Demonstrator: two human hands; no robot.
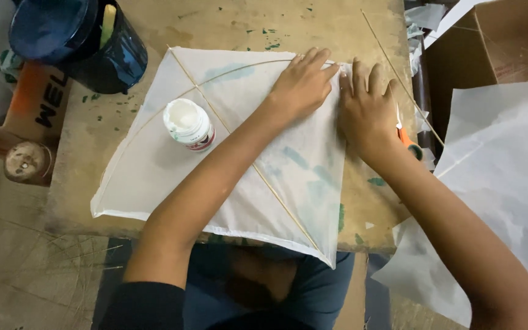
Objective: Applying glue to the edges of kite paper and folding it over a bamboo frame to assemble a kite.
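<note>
Palms flat, fingers spread: my left hand (300,85) and right hand (368,110) grip nothing, both pressing the top right corner of the white tissue-paper kite (172,177), which lies on the worn wooden board (227,24). Best practice I'd say: keep even pressure along the edge, paper taut over the thin bamboo spine stick (239,146). Open white glue jar (189,124) sits on the paper, left of my forearm. Orange-handled scissors (406,137) just beside my right wrist.
</note>
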